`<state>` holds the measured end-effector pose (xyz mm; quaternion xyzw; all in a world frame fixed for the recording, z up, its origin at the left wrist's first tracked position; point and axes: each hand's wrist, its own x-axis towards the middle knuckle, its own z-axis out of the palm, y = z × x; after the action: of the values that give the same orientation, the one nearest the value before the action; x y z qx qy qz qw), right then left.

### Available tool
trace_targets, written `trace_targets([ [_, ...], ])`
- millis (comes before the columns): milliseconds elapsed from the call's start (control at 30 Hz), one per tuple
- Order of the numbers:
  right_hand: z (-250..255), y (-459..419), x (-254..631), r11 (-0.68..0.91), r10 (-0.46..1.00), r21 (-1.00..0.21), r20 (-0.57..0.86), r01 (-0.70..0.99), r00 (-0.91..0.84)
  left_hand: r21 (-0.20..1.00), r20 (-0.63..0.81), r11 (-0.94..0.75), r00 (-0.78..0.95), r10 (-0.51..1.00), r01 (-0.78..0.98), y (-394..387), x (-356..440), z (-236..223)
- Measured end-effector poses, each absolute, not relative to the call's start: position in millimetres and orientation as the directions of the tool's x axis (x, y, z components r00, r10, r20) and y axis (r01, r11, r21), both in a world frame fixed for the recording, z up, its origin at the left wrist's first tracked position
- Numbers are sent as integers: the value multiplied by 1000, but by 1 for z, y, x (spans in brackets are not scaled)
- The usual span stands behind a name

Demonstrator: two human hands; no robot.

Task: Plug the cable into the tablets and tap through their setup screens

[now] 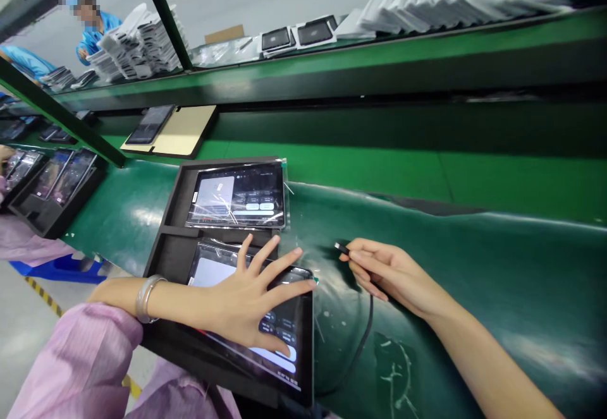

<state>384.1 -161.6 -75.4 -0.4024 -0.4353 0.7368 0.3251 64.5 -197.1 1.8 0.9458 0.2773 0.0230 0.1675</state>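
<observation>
My left hand (253, 299) lies spread over the nearer tablet (284, 375), fingers apart, hiding much of its lit screen. That tablet rests in a black foam tray (165, 258), partly over the tray's right side. My right hand (386, 270) pinches a black USB cable (367, 330) close to its plug, to the right of the tablet. The metal tip points left and is apart from the tablet. A second tablet (239, 194), film-covered and lit, sits in the tray's farther compartment.
Beyond the green bench mat (427, 261), a tablet on a cream-coloured foam tray (184, 131) sits on the green conveyor (332, 160). The shelf above carries stacked white sleeves (427, 5). A green post (164, 14) stands left. Another person (95, 27) in blue is behind; more tablet trays (57, 185) lie left.
</observation>
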Motion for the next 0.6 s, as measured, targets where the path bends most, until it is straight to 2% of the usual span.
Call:
trace_targets([
  [200, -72, -161, 383, -405, 829, -904, -300, -137, -471, 295, 8, -845, 883, 469, 446, -189, 70, 8],
  [267, -71, -161, 382, -398, 830, -907, -294, -135, -474, 288, 68, -823, 847, 528, 490, -178, 69, 10],
  [333, -70, -161, 382, -397, 828, -908, -291, -135, -479, 285, 127, -745, 747, 653, 603, -162, 66, 10],
  [433, -70, -161, 382, -407, 823, -902, -296, -140, -484, 259, 148, -616, 600, 786, 744, -136, 59, 8],
  [600, -71, -160, 382, -404, 821, -903, -289, -143, -493, 213, 71, -611, 612, 788, 762, -122, 49, 0],
])
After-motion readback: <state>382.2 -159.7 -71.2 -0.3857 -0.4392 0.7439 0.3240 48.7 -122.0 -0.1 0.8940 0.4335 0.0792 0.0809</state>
